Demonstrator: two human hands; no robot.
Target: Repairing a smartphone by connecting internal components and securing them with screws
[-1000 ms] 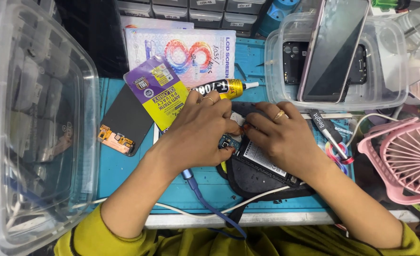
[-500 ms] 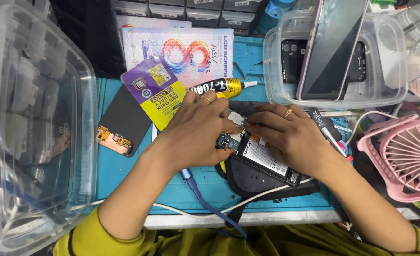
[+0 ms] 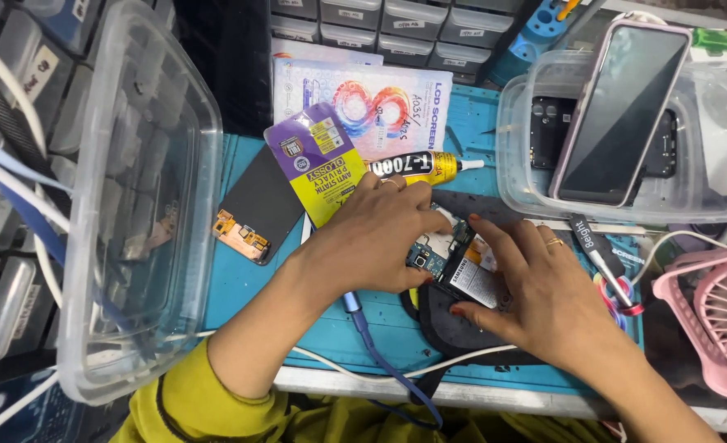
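An opened phone body (image 3: 455, 264) with its battery and blue circuit board exposed lies on a dark mat (image 3: 445, 328) over the teal work surface. My left hand (image 3: 368, 238) rests on its left end, fingers curled over the board. On the phone's right side sits my right hand (image 3: 536, 291), fingertips spread on the battery and mat edge; a ring shows on one finger. Both hands hold the phone down between them. Just behind my left hand lies a yellow glue tube (image 3: 421, 166).
A large clear plastic tub (image 3: 134, 246) stands at left. A smaller clear tub (image 3: 708, 197) at back right carries a leaning phone (image 3: 622, 111). A detached screen (image 3: 257, 209), yellow-purple packet (image 3: 318, 160), pink fan (image 3: 712, 316), screwdriver (image 3: 597, 254) and blue cable (image 3: 380, 357) lie around.
My right hand has slid down and to the right off the phone's top, uncovering the battery. My left hand stays on the phone's left end.
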